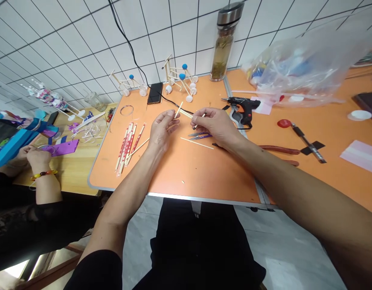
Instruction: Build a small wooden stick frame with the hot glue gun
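My left hand (162, 128) pinches a short pale wooden stick (179, 109) between thumb and fingertips. Facing it, my right hand (214, 124) is closed on another wooden stick (199, 120) with a dark tip. A pale stick piece (186, 114) spans the gap between both hands; whether it is joined to the others I cannot tell. Below my right fingers lie purple-handled thread snips (200, 136) and a thin loose stick (197, 143). Left of my left hand are several chopsticks in red-printed wrappers (127, 147), with a bare chopstick (139, 150) beside them.
Stick frames with blue balls (182, 76) stand by the tiled wall, near a phone (155, 93) and a tea bottle (222, 50). Rightward are a glue gun (242, 108), red-handled pliers (279, 150) and a plastic bag (300, 64). Another person's hands (38, 157) work at left.
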Tool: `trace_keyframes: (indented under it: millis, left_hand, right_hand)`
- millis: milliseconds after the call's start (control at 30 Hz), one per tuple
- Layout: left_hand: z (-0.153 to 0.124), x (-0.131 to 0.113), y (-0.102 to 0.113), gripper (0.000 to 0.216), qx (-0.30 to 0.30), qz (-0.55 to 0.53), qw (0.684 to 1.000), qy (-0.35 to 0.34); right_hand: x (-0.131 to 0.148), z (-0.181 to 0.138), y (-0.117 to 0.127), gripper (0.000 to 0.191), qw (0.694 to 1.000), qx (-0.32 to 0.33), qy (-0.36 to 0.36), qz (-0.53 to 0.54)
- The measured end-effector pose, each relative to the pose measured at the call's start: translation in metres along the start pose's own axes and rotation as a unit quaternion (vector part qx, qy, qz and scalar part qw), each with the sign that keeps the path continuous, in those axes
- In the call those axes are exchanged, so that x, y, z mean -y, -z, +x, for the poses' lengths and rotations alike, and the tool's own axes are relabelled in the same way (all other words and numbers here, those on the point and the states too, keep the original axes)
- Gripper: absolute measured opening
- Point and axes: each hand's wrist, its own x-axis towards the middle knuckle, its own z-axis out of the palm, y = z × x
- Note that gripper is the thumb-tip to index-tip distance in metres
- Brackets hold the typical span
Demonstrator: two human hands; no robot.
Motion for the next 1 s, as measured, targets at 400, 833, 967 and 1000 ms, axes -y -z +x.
trace_keyframes:
  millis: [400, 833, 967, 1000]
  left_hand:
    - [0.002, 0.0, -0.002, 0.009, -0.005, -0.016, 0.999, 0.042]
    - [0.002, 0.001, -0.002, 0.014, 0.0, -0.058, 0.991, 0.121]
    - [0.002, 0.0, -0.001, 0.01, 0.002, -0.06, 0.99, 0.125]
    - [0.002, 0.0, -0.001, 0.011, 0.002, -0.061, 0.99, 0.125]
  right_hand:
    - [0.006, -0.004, -0.002, 0.012, 1.0, 0.011, 0.006, -0.02]
    - [0.011, -0.007, -0.002, 0.014, 0.999, 0.005, 0.011, -0.04]
    - [0.012, -0.006, -0.002, 0.012, 0.999, 0.007, 0.014, -0.046]
    - [0.012, -0.006, -0.001, 0.013, 0.999, 0.008, 0.014, -0.046]
